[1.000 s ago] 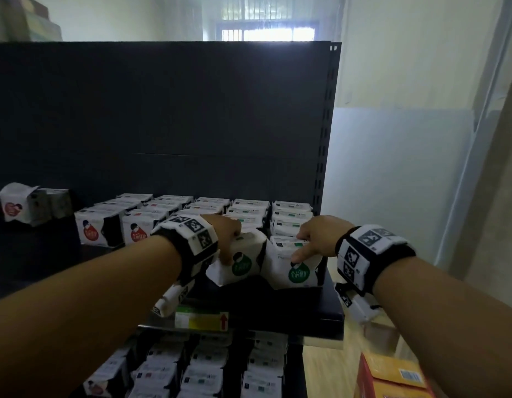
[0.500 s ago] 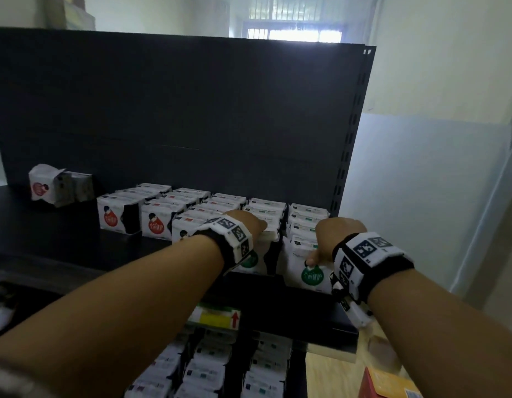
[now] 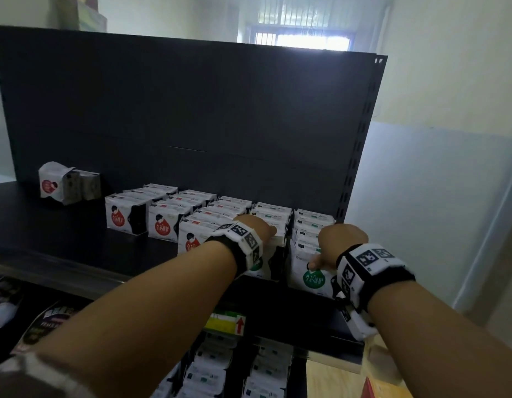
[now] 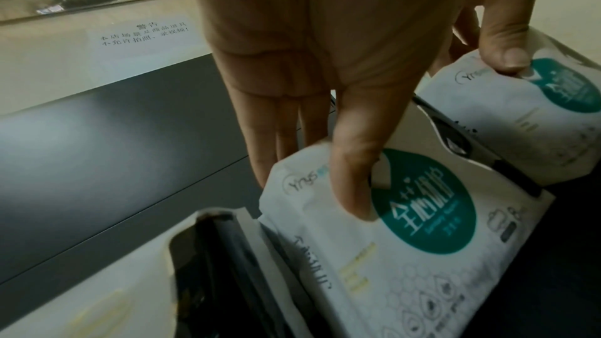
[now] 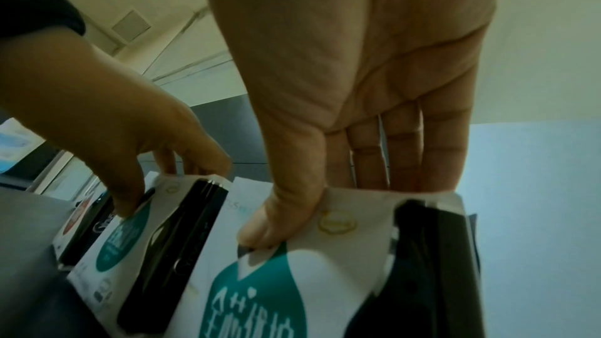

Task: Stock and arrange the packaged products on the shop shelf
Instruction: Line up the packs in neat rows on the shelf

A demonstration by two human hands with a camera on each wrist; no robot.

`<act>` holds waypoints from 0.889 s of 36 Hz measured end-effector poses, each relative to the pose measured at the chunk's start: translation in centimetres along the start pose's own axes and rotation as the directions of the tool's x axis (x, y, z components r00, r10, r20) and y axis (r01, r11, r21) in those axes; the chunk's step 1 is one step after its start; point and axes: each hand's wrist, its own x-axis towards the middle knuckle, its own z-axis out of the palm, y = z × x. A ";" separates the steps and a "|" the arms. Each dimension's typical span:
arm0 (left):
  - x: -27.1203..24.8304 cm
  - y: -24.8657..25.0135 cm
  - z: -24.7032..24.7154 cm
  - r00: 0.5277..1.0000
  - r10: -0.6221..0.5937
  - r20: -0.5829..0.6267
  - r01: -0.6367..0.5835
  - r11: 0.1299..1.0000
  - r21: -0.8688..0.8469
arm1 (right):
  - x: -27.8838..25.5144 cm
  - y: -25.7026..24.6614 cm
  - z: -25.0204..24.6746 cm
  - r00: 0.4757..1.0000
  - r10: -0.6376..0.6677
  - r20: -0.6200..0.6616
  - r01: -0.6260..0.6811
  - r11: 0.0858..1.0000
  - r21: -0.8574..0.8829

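Note:
On the black shelf [image 3: 62, 242] stand rows of white packs, red-logo ones [image 3: 162, 225] to the left and green-logo ones [image 3: 312, 222] to the right. My left hand [image 3: 263, 229] pinches the front pack of the fourth row [image 4: 422, 202], thumb [image 4: 354, 184] on its face and fingers behind its top. My right hand [image 3: 332, 248] pinches the front pack of the rightmost row [image 3: 313, 278] the same way, thumb [image 5: 279, 220] on the front. Both packs stand upright side by side against the rows behind them. My wristband hides most of the left pack in the head view.
A loose red-logo pack [image 3: 52, 183] with two dark ones stands alone at the shelf's far left. The dark back panel [image 3: 191, 124] rises behind the rows. A yellow price tag [image 3: 226, 323] marks the shelf edge, above a lower shelf of packs [image 3: 208, 374]. An orange box [image 3: 381, 389] sits lower right.
Both hands have pushed their packs back from the shelf's front edge against the rows. The left pack was tilted and is upright now. My head has turned left.

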 end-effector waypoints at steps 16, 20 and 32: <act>-4.4 -0.3 -0.5 0.980 0.003 -0.199 -0.028 0.993 -0.119 | -1.9 -1.6 -1.2 0.992 0.027 0.125 -0.042 0.992 0.123; -6.9 -2.7 0.1 0.964 0.004 -0.265 -0.064 0.974 -0.217 | -2.6 -4.5 -3.0 0.993 0.101 -0.056 -0.088 0.975 0.204; -18.6 -22.0 5.5 0.922 -0.193 -0.336 0.092 0.951 -0.295 | -4.3 -25.7 -10.9 0.988 -0.045 -0.149 0.109 0.880 0.462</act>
